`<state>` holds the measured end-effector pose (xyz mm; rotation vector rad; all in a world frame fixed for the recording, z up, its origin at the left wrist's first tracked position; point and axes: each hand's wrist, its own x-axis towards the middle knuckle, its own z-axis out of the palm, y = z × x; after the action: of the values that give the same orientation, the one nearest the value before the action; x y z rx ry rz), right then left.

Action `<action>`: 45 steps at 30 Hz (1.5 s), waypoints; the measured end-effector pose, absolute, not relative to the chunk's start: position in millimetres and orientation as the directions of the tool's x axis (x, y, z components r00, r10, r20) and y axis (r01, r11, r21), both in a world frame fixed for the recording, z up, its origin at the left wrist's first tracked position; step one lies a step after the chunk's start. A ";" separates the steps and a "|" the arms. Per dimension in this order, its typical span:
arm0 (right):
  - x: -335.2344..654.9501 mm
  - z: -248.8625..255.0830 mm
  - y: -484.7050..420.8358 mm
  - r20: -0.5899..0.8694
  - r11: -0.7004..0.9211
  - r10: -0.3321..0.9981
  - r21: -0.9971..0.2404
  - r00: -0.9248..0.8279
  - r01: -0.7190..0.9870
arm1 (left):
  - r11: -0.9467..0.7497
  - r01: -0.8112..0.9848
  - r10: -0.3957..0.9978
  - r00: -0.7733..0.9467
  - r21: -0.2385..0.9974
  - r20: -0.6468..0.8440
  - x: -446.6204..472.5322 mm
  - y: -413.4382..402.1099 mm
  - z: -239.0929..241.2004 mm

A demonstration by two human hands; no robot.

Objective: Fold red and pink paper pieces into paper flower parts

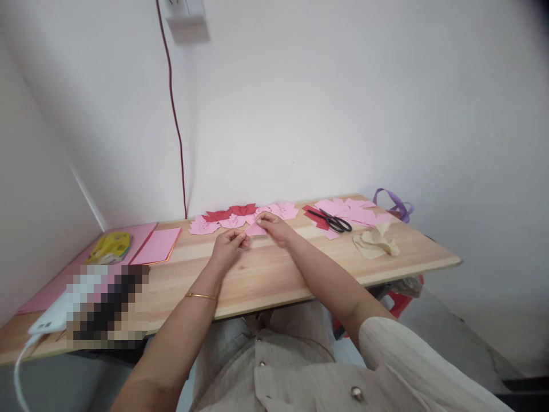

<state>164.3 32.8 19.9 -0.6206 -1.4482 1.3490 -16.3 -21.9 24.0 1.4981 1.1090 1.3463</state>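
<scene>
A small folded piece of pink paper (256,229) is held between my two hands above the middle of the table. My left hand (229,246) pinches its left corner between thumb and fingers. On the upper right side, the fingers of my right hand (274,226) are closed on the same paper. Just behind my hands lies a row of pink paper cutouts (203,225) with jagged edges and slits. Red paper cutouts (243,210) of a similar shape rest among them, close to the wall.
Black-handled scissors (337,223) lie on red paper (316,217) at the right, near pink pieces (360,212) and crumpled tan paper (375,243). Pink sheets (156,245), a yellow packet (110,246) and a white device with a cable (47,323) occupy the left. A purple strap (394,200) hangs at the far right edge.
</scene>
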 end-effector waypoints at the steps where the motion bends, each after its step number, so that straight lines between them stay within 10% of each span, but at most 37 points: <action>1: 164.5 19.7 33.0 0.327 0.257 0.880 -0.937 -0.343 -0.235 | -0.254 0.057 0.966 0.053 0.965 0.251 -15.5 -22.7 24.9; 13: 177.2 24.3 38.3 0.397 0.425 0.860 -0.905 -0.321 0.021 | -0.101 -0.091 0.995 -0.009 0.991 0.101 -19.1 -19.5 23.0; 24: 171.4 30.7 29.5 0.396 0.477 0.791 -0.877 -0.466 0.065 | -0.263 0.338 0.962 0.019 0.904 0.273 -9.9 -12.1 44.4; 45: 181.9 36.1 28.6 0.294 0.439 0.825 -0.871 -0.483 0.220 | -0.219 0.111 0.957 -0.167 0.969 0.236 -6.7 -17.7 23.7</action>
<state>181.9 28.6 36.1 -0.8786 -1.9467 1.0322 -6.7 -17.7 23.7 1.3596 1.2941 1.4726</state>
